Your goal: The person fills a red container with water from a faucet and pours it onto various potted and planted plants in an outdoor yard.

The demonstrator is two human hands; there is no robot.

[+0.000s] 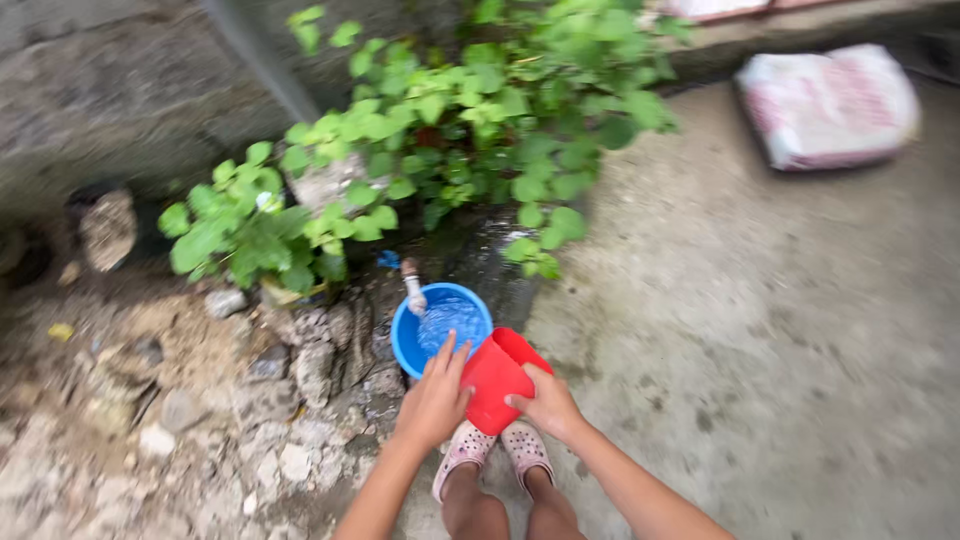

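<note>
Nearest the camera stand the person's two bare legs and a pair of pink perforated clogs (495, 452) on the concrete ground (760, 330); just above them both hands clasp a red plastic jug (497, 378), tilted with its mouth toward the blue bucket; the left hand (434, 400) lies flat against the jug's left side, fingers spread and reaching to the bucket's rim, while the right hand (548, 402) cups its lower right side, thumb across the red wall; both are closed on the jug, neither is loose. The blue bucket (441, 327) sits touching the jug's upper edge, water showing inside it; a small tap (413, 290) hangs over its far left rim, and whether it runs I cannot tell for the blur. I judge the step in hand to be bringing the jug to the bucket's water; the next move would call for a steady tilt, keeping the lip over the rim. To the left lie rubble and stones (200, 400); beyond, leafy green plants (440, 130) against a wall; far right, a white sack (828, 105).
</note>
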